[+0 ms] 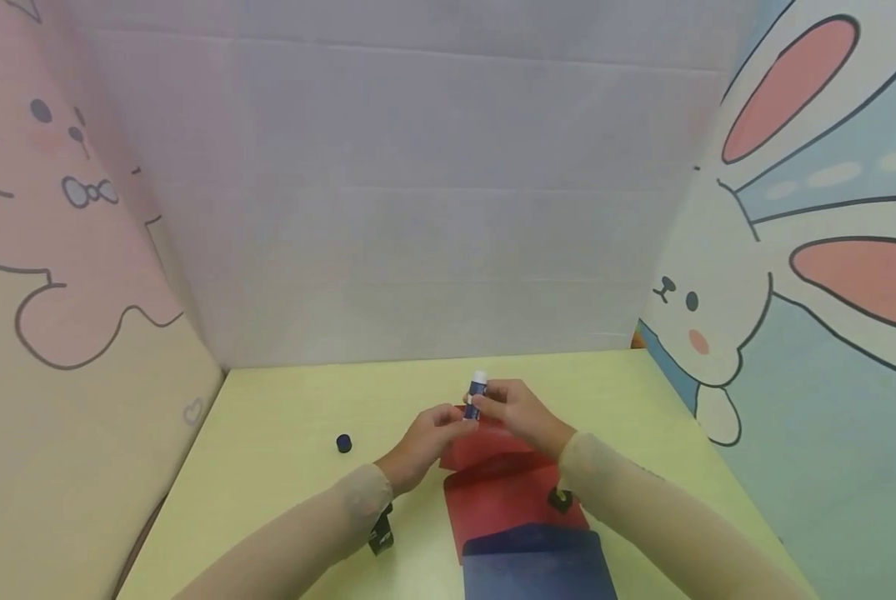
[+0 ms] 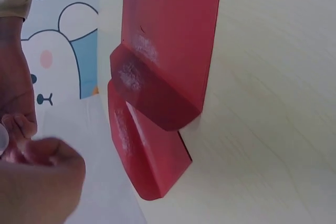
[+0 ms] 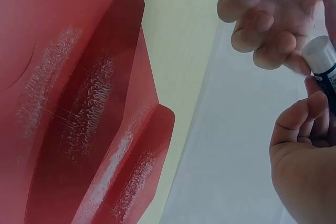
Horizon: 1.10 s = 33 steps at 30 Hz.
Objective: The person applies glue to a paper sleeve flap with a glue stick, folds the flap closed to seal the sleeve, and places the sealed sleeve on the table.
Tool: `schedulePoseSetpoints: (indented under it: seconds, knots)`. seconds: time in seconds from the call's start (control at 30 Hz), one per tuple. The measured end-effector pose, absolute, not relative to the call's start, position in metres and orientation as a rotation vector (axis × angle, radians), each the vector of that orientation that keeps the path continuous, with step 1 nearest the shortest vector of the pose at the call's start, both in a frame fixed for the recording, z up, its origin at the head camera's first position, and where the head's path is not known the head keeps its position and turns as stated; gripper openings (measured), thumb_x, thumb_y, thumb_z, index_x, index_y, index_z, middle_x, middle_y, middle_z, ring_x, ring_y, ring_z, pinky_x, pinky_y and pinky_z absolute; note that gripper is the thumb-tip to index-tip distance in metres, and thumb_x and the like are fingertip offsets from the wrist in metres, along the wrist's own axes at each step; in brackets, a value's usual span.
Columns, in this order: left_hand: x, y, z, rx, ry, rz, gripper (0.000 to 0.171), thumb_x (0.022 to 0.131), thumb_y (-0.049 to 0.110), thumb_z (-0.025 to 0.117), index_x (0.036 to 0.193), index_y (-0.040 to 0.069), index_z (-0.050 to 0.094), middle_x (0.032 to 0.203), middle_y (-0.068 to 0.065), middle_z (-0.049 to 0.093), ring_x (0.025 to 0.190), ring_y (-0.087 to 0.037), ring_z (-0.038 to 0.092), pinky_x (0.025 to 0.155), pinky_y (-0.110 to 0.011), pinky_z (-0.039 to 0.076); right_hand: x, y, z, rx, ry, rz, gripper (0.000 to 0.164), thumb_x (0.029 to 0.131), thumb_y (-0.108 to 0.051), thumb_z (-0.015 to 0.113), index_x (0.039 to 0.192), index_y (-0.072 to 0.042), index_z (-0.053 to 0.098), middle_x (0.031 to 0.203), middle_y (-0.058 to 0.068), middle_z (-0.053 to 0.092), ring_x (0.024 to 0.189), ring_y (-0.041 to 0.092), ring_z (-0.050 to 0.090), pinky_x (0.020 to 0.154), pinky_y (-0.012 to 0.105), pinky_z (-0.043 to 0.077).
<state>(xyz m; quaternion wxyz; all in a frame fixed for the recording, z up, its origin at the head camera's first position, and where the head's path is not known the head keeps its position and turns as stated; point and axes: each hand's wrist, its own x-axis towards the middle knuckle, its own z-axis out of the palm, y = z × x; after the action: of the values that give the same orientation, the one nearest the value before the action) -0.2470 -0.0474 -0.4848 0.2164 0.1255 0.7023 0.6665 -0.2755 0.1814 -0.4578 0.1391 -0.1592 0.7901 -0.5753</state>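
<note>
Both hands meet over the far end of the table around a dark blue glue stick (image 1: 475,398), uncapped and white end up. My right hand (image 1: 521,411) grips its barrel. At the stick's lower end, the thumb and fingers of my left hand (image 1: 431,437) pinch it. Below the hands lie two red envelopes, a nearer one (image 1: 485,507) and a farther one (image 1: 485,450), flaps open. White glue smears (image 3: 92,106) show along their flaps and the edges beside them. A blue envelope (image 1: 538,575) lies nearest me, overlapping the nearer red one.
A small dark blue cap (image 1: 344,443) stands on the pale yellow table (image 1: 267,467), left of the hands. A white panel (image 1: 417,208) closes off the back, and side walls with cartoon rabbits stand at left and right.
</note>
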Motion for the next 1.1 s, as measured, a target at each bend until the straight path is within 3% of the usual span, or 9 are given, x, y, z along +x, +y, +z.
schedulePoseSetpoints:
  seconds: [0.1, 0.2, 0.37, 0.47, 0.6, 0.77, 0.9, 1.0, 1.1]
  knots:
    - [-0.251, -0.052, -0.487, 0.396, 1.783, 1.823, 0.037, 0.125, 0.036, 0.048, 0.134, 0.012, 0.075, 0.12, 0.004, 0.075, 0.121, -0.022, 0.069, 0.12, -0.055, 0.056, -0.278, 0.182, -0.459, -0.469, 2.256, -1.688, 0.037, 0.122, -0.02, 0.067, 0.145, 0.008, 0.076, 0.143, 0.029, 0.081, 0.116, 0.013, 0.077, 0.115, 0.05, 0.065]
    - [-0.253, -0.056, -0.489, 0.412, 1.701, 1.799, 0.04, 0.126, 0.036, 0.041, 0.132, 0.017, 0.075, 0.117, 0.006, 0.072, 0.12, -0.021, 0.065, 0.12, -0.057, 0.055, -0.28, 0.18, -0.46, -0.467, 2.241, -1.696, 0.037, 0.122, -0.019, 0.067, 0.145, 0.009, 0.076, 0.144, 0.03, 0.08, 0.116, 0.012, 0.077, 0.115, 0.049, 0.065]
    - [-0.254, -0.059, -0.49, 0.42, 1.812, 1.791, 0.027, 0.125, 0.035, 0.053, 0.116, 0.017, 0.071, 0.102, 0.005, 0.063, 0.102, -0.019, 0.06, 0.102, -0.046, 0.059, -0.282, 0.177, -0.46, -0.486, 2.279, -1.675, 0.037, 0.121, -0.02, 0.067, 0.143, 0.008, 0.077, 0.142, 0.029, 0.081, 0.119, 0.013, 0.076, 0.108, 0.031, 0.062]
    - [-0.252, -0.055, -0.489, 0.376, 1.942, 1.83, 0.021, 0.119, 0.027, 0.069, 0.103, 0.013, 0.068, 0.095, 0.003, 0.062, 0.094, -0.021, 0.058, 0.089, -0.037, 0.055, -0.281, 0.175, -0.46, -0.513, 2.286, -1.66, 0.036, 0.121, -0.019, 0.067, 0.142, 0.008, 0.077, 0.142, 0.032, 0.081, 0.115, 0.017, 0.074, 0.105, 0.033, 0.062]
    - [-0.25, -0.05, -0.488, 0.27, 2.096, 1.886, 0.03, 0.108, 0.02, 0.084, 0.091, 0.012, 0.061, 0.1, -0.004, 0.069, 0.094, -0.019, 0.063, 0.08, -0.031, 0.053, -0.279, 0.17, -0.462, -0.554, 2.286, -1.638, 0.035, 0.121, -0.018, 0.067, 0.141, 0.01, 0.075, 0.142, 0.033, 0.081, 0.107, 0.018, 0.072, 0.098, 0.035, 0.062]
    - [-0.247, -0.049, -0.49, 0.25, 2.134, 1.889, 0.031, 0.106, 0.02, 0.087, 0.091, 0.011, 0.062, 0.115, -0.012, 0.077, 0.108, -0.02, 0.076, 0.087, -0.027, 0.062, -0.278, 0.169, -0.464, -0.544, 2.295, -1.617, 0.036, 0.121, -0.018, 0.068, 0.142, 0.011, 0.075, 0.144, 0.034, 0.08, 0.106, 0.017, 0.072, 0.096, 0.03, 0.06]
    - [-0.247, -0.051, -0.49, 0.284, 2.097, 1.865, 0.027, 0.109, 0.025, 0.085, 0.098, 0.011, 0.064, 0.115, -0.009, 0.076, 0.111, -0.022, 0.074, 0.093, -0.032, 0.061, -0.277, 0.172, -0.464, -0.509, 2.298, -1.606, 0.037, 0.121, -0.02, 0.068, 0.143, 0.009, 0.075, 0.144, 0.032, 0.08, 0.111, 0.017, 0.073, 0.098, 0.029, 0.061]
    - [-0.248, -0.055, -0.49, 0.336, 2.028, 1.829, 0.021, 0.115, 0.031, 0.074, 0.109, 0.013, 0.069, 0.113, -0.003, 0.074, 0.115, -0.023, 0.07, 0.103, -0.041, 0.058, -0.276, 0.173, -0.462, -0.489, 2.299, -1.613, 0.036, 0.121, -0.02, 0.068, 0.143, 0.007, 0.076, 0.143, 0.029, 0.081, 0.113, 0.017, 0.075, 0.104, 0.038, 0.065]
    - [-0.25, -0.058, -0.491, 0.399, 1.936, 1.803, 0.025, 0.121, 0.035, 0.059, 0.108, 0.016, 0.069, 0.106, 0.002, 0.066, 0.114, -0.021, 0.063, 0.11, -0.049, 0.052, -0.275, 0.174, -0.46, -0.485, 2.296, -1.627, 0.035, 0.121, -0.019, 0.068, 0.144, 0.006, 0.077, 0.144, 0.029, 0.081, 0.116, 0.018, 0.077, 0.11, 0.05, 0.067]
